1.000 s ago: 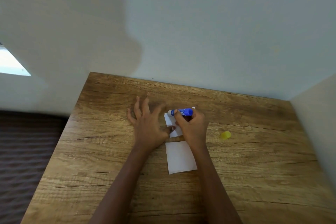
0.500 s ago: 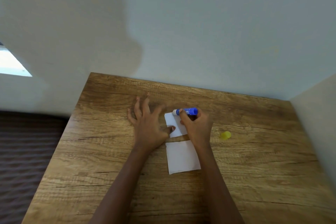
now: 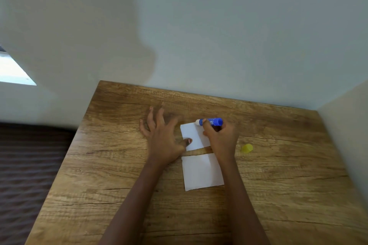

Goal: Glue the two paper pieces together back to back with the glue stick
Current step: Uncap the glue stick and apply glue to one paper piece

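Wooden table [image 3: 278,185]; right hand [image 3: 222,139] grips blue glue stick [image 3: 212,121], label unreadable.

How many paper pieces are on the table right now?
2. The far paper lies under the left hand's thumb, with the glue stick at its far edge. The near paper lies just below it, apart. None seems hidden.

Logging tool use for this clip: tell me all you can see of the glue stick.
The glue stick is a small blue plastic tube with a white tip, uncapped. It lies nearly level in the right hand, tip pointing left at the far edge of the upper paper piece. Fingers wrap its middle, hiding part of the label. Whether the tip touches the paper cannot be told. A yellow cap lies apart on the table.
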